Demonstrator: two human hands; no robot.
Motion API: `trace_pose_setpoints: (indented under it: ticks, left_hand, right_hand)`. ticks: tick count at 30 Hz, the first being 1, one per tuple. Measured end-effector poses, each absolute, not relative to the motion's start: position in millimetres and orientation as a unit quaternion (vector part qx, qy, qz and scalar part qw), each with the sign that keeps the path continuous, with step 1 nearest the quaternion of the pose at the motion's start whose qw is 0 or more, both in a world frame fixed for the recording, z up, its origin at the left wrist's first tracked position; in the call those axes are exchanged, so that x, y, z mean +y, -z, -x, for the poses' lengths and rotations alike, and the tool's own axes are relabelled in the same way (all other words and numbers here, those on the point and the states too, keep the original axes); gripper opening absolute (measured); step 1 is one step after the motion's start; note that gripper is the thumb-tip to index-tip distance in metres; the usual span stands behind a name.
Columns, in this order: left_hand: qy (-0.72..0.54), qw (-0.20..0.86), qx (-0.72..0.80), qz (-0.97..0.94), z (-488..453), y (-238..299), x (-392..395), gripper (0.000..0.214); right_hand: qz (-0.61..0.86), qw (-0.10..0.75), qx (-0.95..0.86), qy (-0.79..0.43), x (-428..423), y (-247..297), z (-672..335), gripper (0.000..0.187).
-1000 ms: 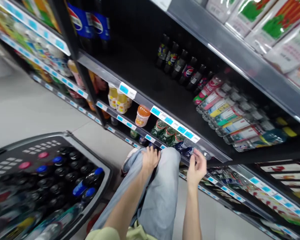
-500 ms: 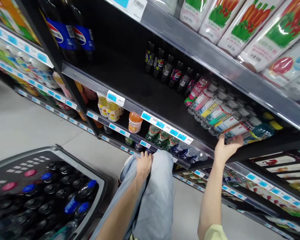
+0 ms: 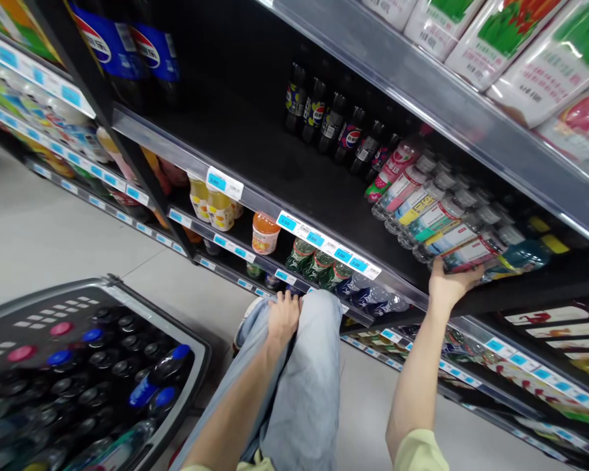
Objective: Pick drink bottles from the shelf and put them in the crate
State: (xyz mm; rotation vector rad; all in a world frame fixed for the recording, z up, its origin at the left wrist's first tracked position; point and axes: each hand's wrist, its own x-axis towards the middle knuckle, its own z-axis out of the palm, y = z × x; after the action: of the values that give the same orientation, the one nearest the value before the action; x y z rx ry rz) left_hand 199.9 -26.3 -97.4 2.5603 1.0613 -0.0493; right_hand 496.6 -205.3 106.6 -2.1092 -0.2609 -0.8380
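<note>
My right hand (image 3: 452, 285) is at the front of a shelf, wrapped round the lower end of a clear bottle with a pink and red label (image 3: 471, 254). The thumb is on one side, the fingers on the other, partly hidden. That bottle leans in a row with several similar bottles (image 3: 429, 216) and a pink bottle (image 3: 397, 167). On its other side is a blue-green bottle with a yellow cap (image 3: 520, 256). My left hand (image 3: 283, 314) lies on my knee in pale jeans (image 3: 309, 366), fingers bent loosely over it and holding nothing.
A grey shopping basket (image 3: 201, 353) full of dark bottles (image 3: 98, 360) stands on the floor at left. Small cola bottles (image 3: 331, 124) and large cola bottles (image 3: 127, 52) stand on the same shelf. White cartons (image 3: 535, 72) are above; the shelf lip (image 3: 255, 196) carries price tags.
My right hand has moved slightly, its thumb and fingers now closer round the bottle's end. The view has shifted a little; my left hand stays on the knee.
</note>
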Motion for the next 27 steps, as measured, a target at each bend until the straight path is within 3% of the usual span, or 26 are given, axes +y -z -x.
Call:
trace_pose_setpoints:
  ticks: [9,15,18,24,27]
  left_hand:
    - [0.012,0.172,0.384,-0.907,-198,95,-29,0.057]
    - [0.048,0.181,0.367,-0.911,-197,91,-29,0.050]
    - [0.038,0.180,0.371,-0.910,-197,93,-28,0.051]
    - [0.009,0.171,0.383,-0.908,-197,99,-29,0.056]
    - [0.014,0.169,0.376,-0.911,-198,99,-31,0.056]
  right_hand:
    - [0.854,0.383,-0.087,0.341,-202,-108,-478,0.096]
    - [0.820,0.424,-0.105,0.369,-200,-109,-480,0.073]
    - [0.811,0.452,-0.099,0.358,-199,-112,-477,0.074]
    - [0.836,0.427,-0.108,0.327,-197,-113,-474,0.075]
    - [0.810,0.440,-0.138,0.364,-197,-111,-474,0.078]
